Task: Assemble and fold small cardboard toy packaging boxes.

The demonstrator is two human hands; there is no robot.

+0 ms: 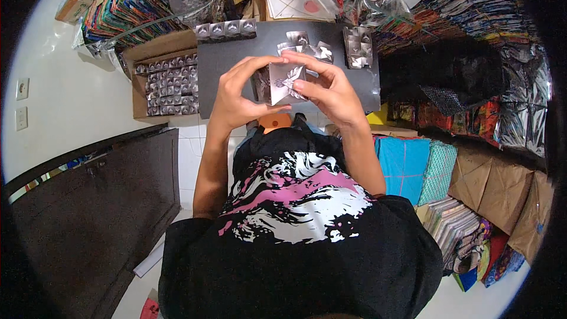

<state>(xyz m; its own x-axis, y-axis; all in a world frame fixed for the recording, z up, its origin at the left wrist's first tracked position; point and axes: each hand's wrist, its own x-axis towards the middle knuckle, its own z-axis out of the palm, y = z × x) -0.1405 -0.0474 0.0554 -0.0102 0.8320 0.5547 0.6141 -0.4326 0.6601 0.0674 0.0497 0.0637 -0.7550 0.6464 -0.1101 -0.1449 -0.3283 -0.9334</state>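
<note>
Both my hands hold a small square box point(279, 77), pale grey with dark sides and a printed emblem, above the near part of a dark tabletop point(214, 59). My left hand point(237, 95) curves round its left side, fingers over the top edge and thumb along the bottom. On the right, my right hand point(335, 91) grips it with the fingers across the top and the thumb pressed on the printed face. Beyond the hands lies a loose group of similar boxes point(322, 52), partly hidden by my fingers.
A row of small boxes point(226, 29) stands at the table's far left, and a stack of them point(358, 47) at the right. Left of the table, a cardboard carton point(139, 97) holds many more. Piles of packets point(133, 9) and wrapped bundles point(404, 162) surround the table.
</note>
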